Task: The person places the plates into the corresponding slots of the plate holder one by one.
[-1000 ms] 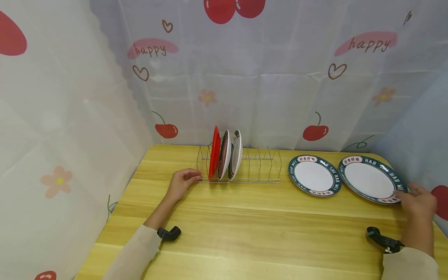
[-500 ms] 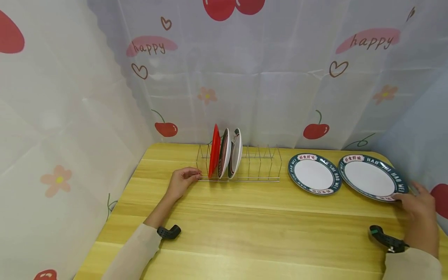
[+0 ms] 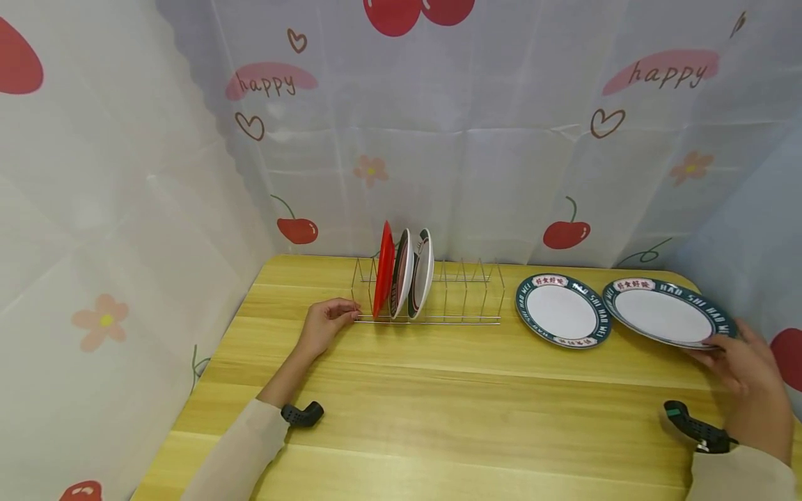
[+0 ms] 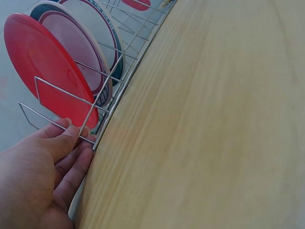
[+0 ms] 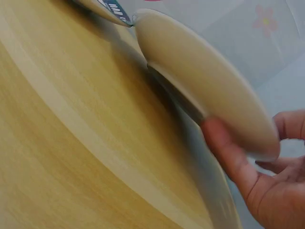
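Head view: the rightmost plate (image 3: 664, 315) extends left from the right hand (image 3: 747, 362) gripping its edge.

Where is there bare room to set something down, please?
Broadest: the front of the table, between the forearms; smaller: behind the left hand, left of the wire rack. Crowded: the rack's left half, with three standing plates, and back right, by the flat plate and the tilted plate in the right hand.

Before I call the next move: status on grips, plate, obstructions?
Left grip holding left end of wire rack. Right grip pinching rightmost plate, right edge lifted. Neighbouring plate close beside; contact unclear.
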Demonstrator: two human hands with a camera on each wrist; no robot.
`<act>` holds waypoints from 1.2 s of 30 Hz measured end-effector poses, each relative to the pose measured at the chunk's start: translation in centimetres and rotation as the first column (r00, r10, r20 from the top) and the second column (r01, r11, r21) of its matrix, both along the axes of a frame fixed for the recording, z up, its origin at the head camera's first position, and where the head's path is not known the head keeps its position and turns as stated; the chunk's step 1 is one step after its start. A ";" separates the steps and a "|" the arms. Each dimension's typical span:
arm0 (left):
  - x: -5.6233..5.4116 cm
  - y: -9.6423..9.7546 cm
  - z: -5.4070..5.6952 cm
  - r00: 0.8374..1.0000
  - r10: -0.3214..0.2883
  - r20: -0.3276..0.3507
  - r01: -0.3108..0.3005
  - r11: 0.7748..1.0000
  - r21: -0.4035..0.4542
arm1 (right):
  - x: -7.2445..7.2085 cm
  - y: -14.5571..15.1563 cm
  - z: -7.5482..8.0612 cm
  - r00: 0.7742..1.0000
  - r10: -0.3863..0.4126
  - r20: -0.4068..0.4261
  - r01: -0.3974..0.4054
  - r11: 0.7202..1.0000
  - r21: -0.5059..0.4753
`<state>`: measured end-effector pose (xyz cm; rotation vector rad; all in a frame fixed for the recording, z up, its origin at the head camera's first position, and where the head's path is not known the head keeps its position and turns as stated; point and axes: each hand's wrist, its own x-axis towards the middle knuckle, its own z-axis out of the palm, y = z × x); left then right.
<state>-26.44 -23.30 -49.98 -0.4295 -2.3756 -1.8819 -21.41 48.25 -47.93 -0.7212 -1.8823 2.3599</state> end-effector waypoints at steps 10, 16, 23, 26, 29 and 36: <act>0.0 0.0 0.2 1.000 -0.005 -0.003 0.005 1.000 0.004 | -0.2 -1.0 1.4 0.988 -0.077 -0.135 0.053 0.982 -0.179; 0.0 0.0 0.2 1.000 -0.011 -0.002 0.011 1.000 0.004 | -0.2 -1.7 2.6 0.987 -0.078 -0.139 0.070 0.996 -0.060; 0.0 0.0 0.2 1.000 -0.022 -0.006 0.022 1.000 0.010 | -0.1 -2.8 4.1 0.976 -0.032 -0.216 0.032 0.999 -0.004; 0.0 0.0 0.1 1.000 -0.019 -0.009 0.019 1.000 0.002 | -0.1 -3.4 4.6 0.965 0.007 -0.261 -0.001 1.000 0.022; 0.0 0.0 0.1 1.000 -0.012 -0.016 0.012 1.000 -0.005 | -0.2 -3.8 5.0 0.947 0.066 -0.316 -0.058 0.998 0.036; -0.1 0.1 -0.2 1.000 -0.004 -0.027 0.004 1.000 -0.001 | -0.2 -5.0 6.2 0.936 0.131 -0.327 -0.112 0.991 0.074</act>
